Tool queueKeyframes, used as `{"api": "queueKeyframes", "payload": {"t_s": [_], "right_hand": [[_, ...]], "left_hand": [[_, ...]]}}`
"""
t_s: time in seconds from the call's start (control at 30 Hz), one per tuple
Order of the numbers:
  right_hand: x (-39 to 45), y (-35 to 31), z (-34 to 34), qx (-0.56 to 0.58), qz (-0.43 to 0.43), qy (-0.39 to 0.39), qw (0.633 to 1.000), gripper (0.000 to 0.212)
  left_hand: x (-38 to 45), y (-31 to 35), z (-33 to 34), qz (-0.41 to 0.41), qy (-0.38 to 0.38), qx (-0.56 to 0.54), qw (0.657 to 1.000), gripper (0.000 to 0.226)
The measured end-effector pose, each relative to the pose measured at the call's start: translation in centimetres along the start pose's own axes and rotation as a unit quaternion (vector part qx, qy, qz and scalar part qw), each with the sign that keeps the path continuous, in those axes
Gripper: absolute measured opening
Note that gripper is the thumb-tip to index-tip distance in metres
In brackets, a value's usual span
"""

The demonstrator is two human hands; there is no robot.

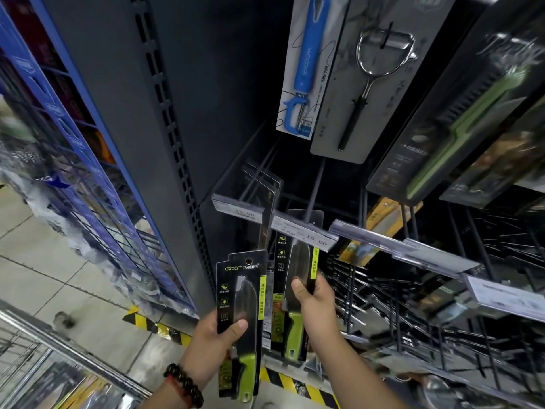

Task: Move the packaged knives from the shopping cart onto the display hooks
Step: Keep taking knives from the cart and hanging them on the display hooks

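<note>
Left hand (216,339) at 6 o'clock grips one packaged knife (240,320); right hand (314,302) just at its 2 o'clock pinches another pack (295,278) hanging under the price tag (306,236).

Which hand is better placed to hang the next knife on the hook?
Right, probably. The right hand grips a packaged knife whose top already sits up at the hook with the 15.00 price tag. The left hand holds the other pack lower, its hang hole clear of any hook.
</note>
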State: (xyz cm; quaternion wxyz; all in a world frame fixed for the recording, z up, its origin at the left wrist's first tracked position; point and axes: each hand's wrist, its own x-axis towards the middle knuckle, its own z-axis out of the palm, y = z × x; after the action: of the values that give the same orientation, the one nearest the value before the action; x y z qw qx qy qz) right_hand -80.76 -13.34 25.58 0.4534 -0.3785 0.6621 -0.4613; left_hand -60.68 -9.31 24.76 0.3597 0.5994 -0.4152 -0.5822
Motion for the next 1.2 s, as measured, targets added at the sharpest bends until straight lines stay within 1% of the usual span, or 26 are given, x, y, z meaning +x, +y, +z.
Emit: {"api": "queueKeyframes", "payload": {"t_s": [0.17,0.33,0.4,0.47,0.6,0.67,0.73,0.77,0.87,0.9,1.0,1.07,1.13,1.2], "right_hand": [[1.8,-0.8,0.2,0.006,0.005,0.002,1.000,0.004],[4.7,-2.1,0.6,0.025,0.009,0.002,1.000,0.014],[6.1,-2.5,0.7,0.047,0.020,0.010,0.999,0.015],[7.2,-3.5,0.6,0.059,0.032,0.018,0.998,0.010],[9.5,-3.8,0.5,0.022,0.065,0.029,0.997,0.011],[9.6,-4.3,0.3,0.036,0.094,0.024,0.995,0.012],[10.0,-4.3,-0.4,0.036,0.119,0.026,0.992,0.033],[10.1,-4.5,-0.7,0.022,0.125,0.033,0.991,0.037],[10.4,-4.5,-1.1,0.000,0.112,0.050,0.992,0.017],[10.5,-4.2,-1.3,-0.014,0.087,0.046,0.995,0.017],[8.9,-2.5,-2.8,-0.031,0.032,0.026,0.999,0.024],[6.1,-1.8,-3.6,-0.007,0.016,0.016,1.000,0.017],[2.9,-1.4,-3.9,0.028,0.021,-0.029,0.999,0.018],[-0.4,-2.1,-3.6,0.045,-0.002,-0.098,0.994,0.029]], "left_hand": [[-0.2,0.3,0.1,0.002,0.004,-0.008,1.000,0.014],[0.0,-0.1,0.0,0.001,-0.007,0.008,1.000,0.014],[0.1,-0.2,0.2,0.005,-0.015,0.026,1.000,0.010],[0.2,-0.1,0.4,0.013,-0.022,0.043,0.999,0.007],[0.6,-0.2,0.9,0.023,-0.041,0.060,0.997,0.008],[0.7,0.1,1.2,0.031,-0.046,0.067,0.996,0.006],[0.8,0.5,1.7,0.039,-0.050,0.066,0.996,0.007],[0.9,0.7,1.9,0.043,-0.052,0.067,0.995,0.008],[1.2,1.0,2.4,0.042,-0.058,0.074,0.995,0.011],[1.3,1.1,2.5,0.044,-0.060,0.074,0.994,0.012],[1.7,1.2,2.8,0.053,-0.077,0.070,0.993,0.013],[1.9,1.3,2.9,0.053,-0.085,0.067,0.993,0.014],[2.1,1.2,3.1,0.052,-0.092,0.066,0.992,0.014],[2.2,1.1,3.3,0.054,-0.102,0.062,0.991,0.014]]}}
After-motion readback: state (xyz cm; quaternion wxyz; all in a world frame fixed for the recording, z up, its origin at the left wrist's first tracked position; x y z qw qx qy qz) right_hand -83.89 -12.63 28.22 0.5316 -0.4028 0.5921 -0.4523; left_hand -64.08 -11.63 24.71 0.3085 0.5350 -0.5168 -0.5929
